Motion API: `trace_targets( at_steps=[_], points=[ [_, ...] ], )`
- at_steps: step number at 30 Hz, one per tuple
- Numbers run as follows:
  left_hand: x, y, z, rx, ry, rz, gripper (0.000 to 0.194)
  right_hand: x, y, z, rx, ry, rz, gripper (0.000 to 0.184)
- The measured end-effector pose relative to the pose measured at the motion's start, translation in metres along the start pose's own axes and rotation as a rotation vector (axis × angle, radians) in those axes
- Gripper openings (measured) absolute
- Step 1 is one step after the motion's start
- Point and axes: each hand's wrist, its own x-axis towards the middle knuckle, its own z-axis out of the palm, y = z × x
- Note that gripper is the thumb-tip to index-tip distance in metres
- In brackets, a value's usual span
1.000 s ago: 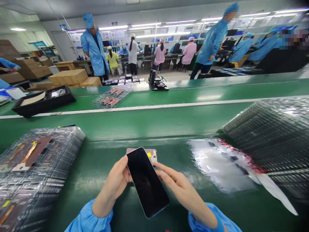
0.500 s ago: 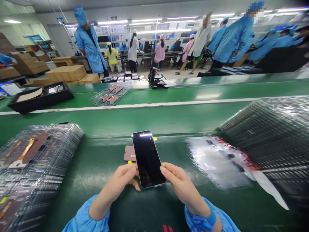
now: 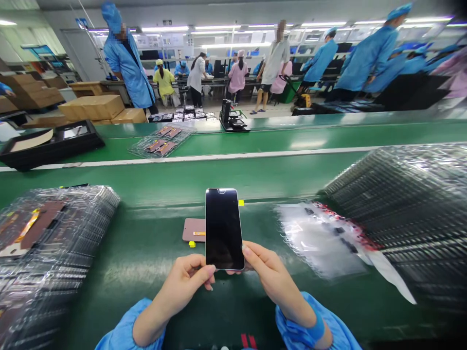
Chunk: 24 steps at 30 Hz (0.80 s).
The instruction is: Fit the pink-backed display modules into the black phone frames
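Observation:
A smartphone (image 3: 223, 228) with a dark screen and a pale frame is held upright, its screen facing me. My left hand (image 3: 188, 282) pinches its lower left corner, thumb on the front edge. On the lower right edge my right hand (image 3: 266, 267) grips it, the thumb along the side and the fingers behind. Partly covered by the phone, a brown phone screen panel (image 3: 193, 228) lies face down on the green bench, with an orange flex strip and a yellow tab (image 3: 192, 244).
Clear plastic trays (image 3: 73, 233) holding brown panels are stacked at left. To the right are a pile of clear plastic bags (image 3: 321, 243) and a tall tray stack (image 3: 412, 204). Beyond stand a black box (image 3: 51, 150), a tray of panels (image 3: 162, 141), a black fixture (image 3: 233, 119) and several people.
The phone has turned from a leftward tilt to nearly straight. My left thumb has come onto its lower left corner. In the background, a person in white has moved left.

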Motion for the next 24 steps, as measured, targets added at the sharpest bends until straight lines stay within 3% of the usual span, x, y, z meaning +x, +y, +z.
trace_targets(
  at_steps=[11, 18, 21, 24],
  points=[
    [0.002, 0.004, -0.007, -0.076, 0.003, -0.012, 0.038, 0.002, -0.008, 0.002, -0.032, -0.071, 0.094, 0.059],
    [0.027, 0.016, -0.005, -0.087, 0.012, -0.050, 0.048, 0.042, -0.017, -0.006, 0.031, 0.035, 0.103, 0.050],
    [0.054, 0.026, -0.026, 0.053, -0.039, -0.073, 0.049, 0.081, -0.011, -0.025, 0.049, 0.086, 0.163, 0.040],
    [0.071, 0.038, -0.079, 0.282, 0.035, -0.093, 0.039, 0.125, 0.000, -0.053, -0.067, 0.158, 0.203, 0.026]
  ],
)
